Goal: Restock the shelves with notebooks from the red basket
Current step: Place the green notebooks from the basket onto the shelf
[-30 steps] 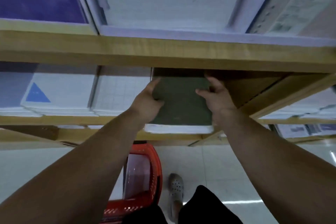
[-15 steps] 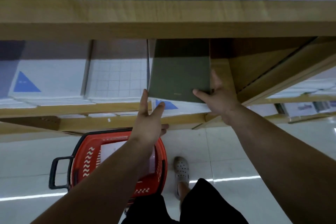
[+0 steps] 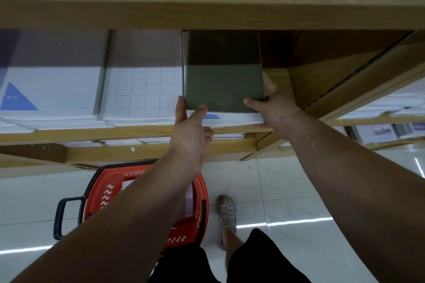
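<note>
Dim, soft picture: shelf (image 3: 207, 14) recess in shadow, ceiling-light streaks glare on the floor (image 3: 287, 190), edges bowed.

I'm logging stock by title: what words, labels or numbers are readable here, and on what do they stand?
Nothing here reads clearly.
On the green notebook: a faint imprint near its front edge, too small to read.
On the blue-triangle cover: pale marks inside the triangle, blurred.
On the red basket: white zigzags only, no letters.
On the printed sheets at far right: blurred.

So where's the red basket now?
The red basket sits on the floor below the shelves, lower left in the head view, behind the left forearm, beside a foot.
</note>
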`<state>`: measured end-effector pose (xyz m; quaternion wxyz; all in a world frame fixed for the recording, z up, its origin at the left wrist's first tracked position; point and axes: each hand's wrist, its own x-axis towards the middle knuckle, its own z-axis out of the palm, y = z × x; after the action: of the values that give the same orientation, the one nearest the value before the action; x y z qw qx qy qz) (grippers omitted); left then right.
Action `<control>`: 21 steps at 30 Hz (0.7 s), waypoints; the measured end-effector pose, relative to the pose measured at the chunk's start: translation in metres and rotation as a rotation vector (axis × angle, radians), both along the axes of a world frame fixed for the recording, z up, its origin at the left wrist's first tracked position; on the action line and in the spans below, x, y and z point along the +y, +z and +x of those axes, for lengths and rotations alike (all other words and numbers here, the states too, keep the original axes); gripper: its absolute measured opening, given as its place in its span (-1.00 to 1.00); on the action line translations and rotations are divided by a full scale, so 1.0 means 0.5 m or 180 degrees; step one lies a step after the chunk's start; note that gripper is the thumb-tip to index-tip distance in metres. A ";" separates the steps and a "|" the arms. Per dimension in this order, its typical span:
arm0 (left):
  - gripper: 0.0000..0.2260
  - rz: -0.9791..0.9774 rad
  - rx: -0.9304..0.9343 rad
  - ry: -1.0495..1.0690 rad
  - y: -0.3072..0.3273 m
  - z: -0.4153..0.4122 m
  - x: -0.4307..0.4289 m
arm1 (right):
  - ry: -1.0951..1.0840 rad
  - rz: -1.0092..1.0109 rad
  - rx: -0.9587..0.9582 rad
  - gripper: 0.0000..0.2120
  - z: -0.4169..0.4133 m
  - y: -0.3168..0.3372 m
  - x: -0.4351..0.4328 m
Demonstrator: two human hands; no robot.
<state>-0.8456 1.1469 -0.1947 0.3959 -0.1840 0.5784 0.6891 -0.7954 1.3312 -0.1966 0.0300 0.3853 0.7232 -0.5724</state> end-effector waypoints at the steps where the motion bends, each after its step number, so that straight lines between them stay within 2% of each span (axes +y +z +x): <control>1: -0.47 0.0038 0.0042 0.0012 0.001 -0.006 0.006 | 0.0010 0.0044 -0.0022 -0.25 -0.014 0.004 0.004; 8: -0.52 -0.0273 0.0385 0.0099 -0.008 -0.050 0.015 | -0.0012 0.0085 -0.0107 -0.25 -0.035 0.001 0.015; 11: -0.49 -0.0321 0.0572 -0.0305 0.002 -0.053 -0.007 | 0.0099 0.0486 -0.0156 -0.25 -0.029 -0.011 0.006; 14: -0.50 -0.0769 0.0808 -0.0811 0.027 -0.067 -0.021 | 0.0214 0.0969 -0.0438 -0.21 -0.021 -0.018 -0.014; 17: -0.54 -0.1188 0.1004 -0.0859 0.038 -0.074 -0.041 | 0.0345 0.1289 -0.0707 -0.18 -0.009 -0.022 -0.035; 21: -0.62 -0.1477 0.1358 -0.1013 0.029 -0.062 -0.079 | 0.0439 0.1307 -0.0695 -0.16 0.006 -0.016 -0.068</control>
<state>-0.8766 1.1073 -0.1803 0.3162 -0.0285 0.8107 0.4919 -0.7925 1.2971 -0.2048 0.0681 0.3925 0.8415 -0.3649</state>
